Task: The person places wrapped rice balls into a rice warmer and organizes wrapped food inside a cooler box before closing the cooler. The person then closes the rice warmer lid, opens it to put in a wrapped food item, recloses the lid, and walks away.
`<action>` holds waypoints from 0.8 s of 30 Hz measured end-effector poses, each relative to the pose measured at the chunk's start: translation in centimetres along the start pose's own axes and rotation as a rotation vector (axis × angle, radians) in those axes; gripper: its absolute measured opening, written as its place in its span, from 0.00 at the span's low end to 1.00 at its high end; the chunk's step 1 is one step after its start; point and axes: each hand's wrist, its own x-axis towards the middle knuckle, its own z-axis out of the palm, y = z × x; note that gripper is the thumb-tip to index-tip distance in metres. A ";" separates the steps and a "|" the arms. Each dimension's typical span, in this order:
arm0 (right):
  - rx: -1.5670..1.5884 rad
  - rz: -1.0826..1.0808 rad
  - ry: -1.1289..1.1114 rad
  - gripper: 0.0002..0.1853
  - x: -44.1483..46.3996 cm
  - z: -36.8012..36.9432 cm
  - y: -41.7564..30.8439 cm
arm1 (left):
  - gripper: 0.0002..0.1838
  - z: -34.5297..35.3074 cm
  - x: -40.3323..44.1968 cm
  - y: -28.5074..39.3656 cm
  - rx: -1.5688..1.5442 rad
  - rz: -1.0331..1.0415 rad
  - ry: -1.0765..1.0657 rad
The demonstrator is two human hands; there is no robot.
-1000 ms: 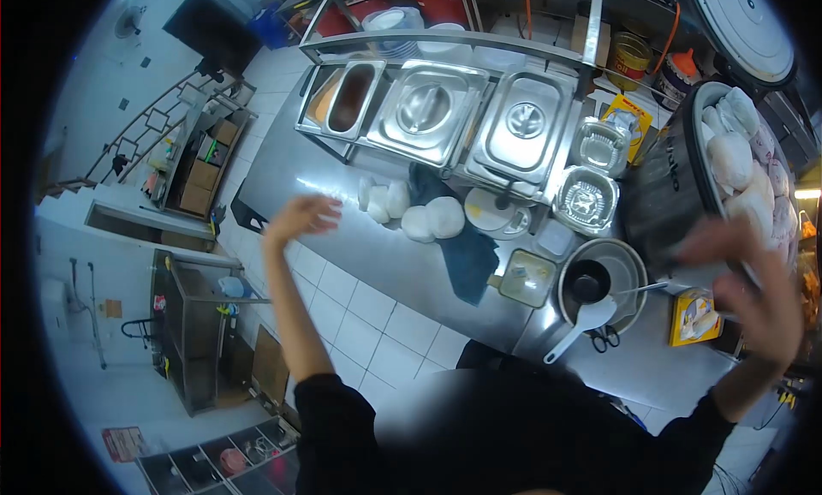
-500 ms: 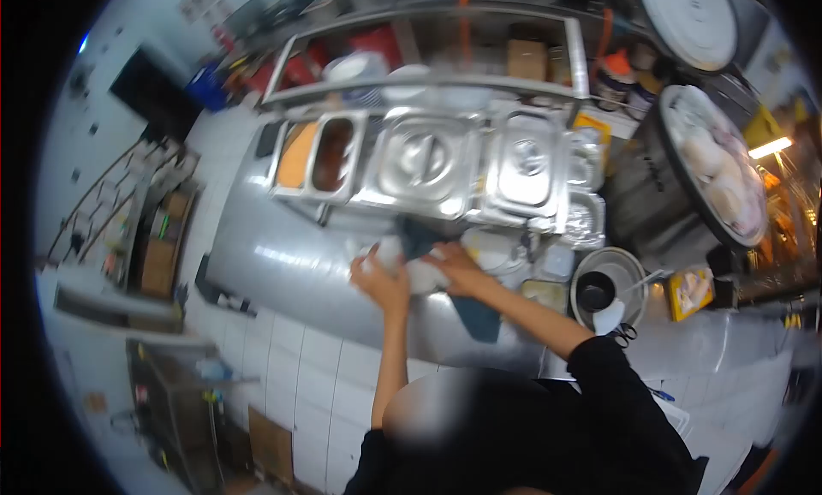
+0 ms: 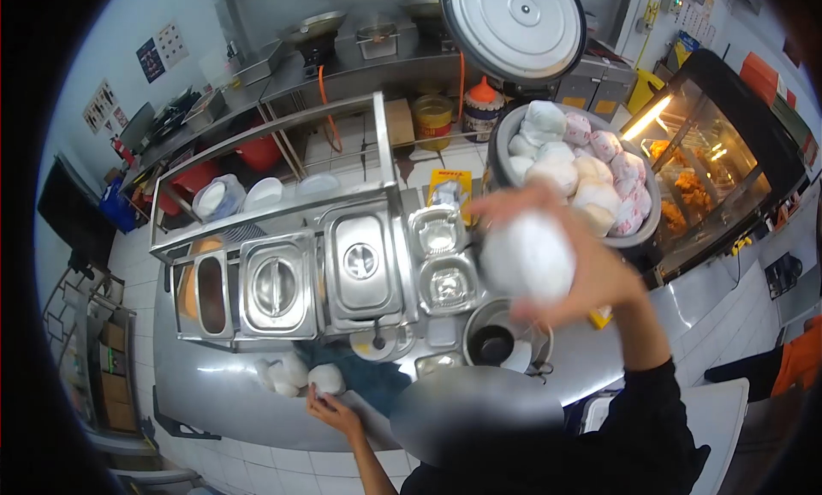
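Note:
A round white wrapped bundle point(image 3: 529, 257) is in my right hand point(image 3: 599, 277), raised above the counter near the big round container point(image 3: 505, 140). The fingers curl about it, slightly blurred. That container holds many similar bundles point(image 3: 591, 174), some with pink print. Lower left, the fingers of my left hand point(image 3: 336, 414) are closed against another white bundle point(image 3: 326, 378) on the metal counter. More white bundles point(image 3: 284, 375) lie just left of it. A dark green cloth point(image 3: 364, 371) is spread beside them.
Lidded steel pans point(image 3: 361, 259) line the counter's back. Foil trays point(image 3: 449, 283) and a metal bowl point(image 3: 471, 328) stand right of them. A lit display cabinet point(image 3: 685, 178) is at the right. The container's lid point(image 3: 514, 24) stands raised behind. A person in orange point(image 3: 801, 362) shows far right.
The view has swung right. My right hand has gone from the counter up toward the container with a bundle. My left hand stays low at the counter by the bundles.

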 end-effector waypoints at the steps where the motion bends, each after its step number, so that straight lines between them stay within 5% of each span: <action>1: -0.129 0.097 0.071 0.37 1.1 -2.8 1.4 | 0.21 0.2 -0.2 0.5 0.060 0.026 -0.002; 5: -0.512 0.353 0.080 0.37 5.8 -12.3 8.4 | 0.21 2.3 -0.9 1.3 0.148 -0.064 0.116; 9: -0.670 0.332 -0.168 0.43 7.8 -14.9 18.3 | 0.23 3.1 -1.1 1.6 0.207 0.039 0.152; 15: -0.785 0.177 -0.573 0.54 8.3 -15.2 20.0 | 0.24 3.1 -0.9 2.0 0.273 0.023 0.130; 21: -0.553 0.510 -0.322 0.51 8.2 -13.2 21.6 | 0.24 3.3 -1.0 2.2 0.279 0.012 0.134; 24: -0.522 0.265 -0.252 0.51 8.5 -13.3 20.3 | 0.24 3.4 -0.8 2.0 0.280 0.027 0.140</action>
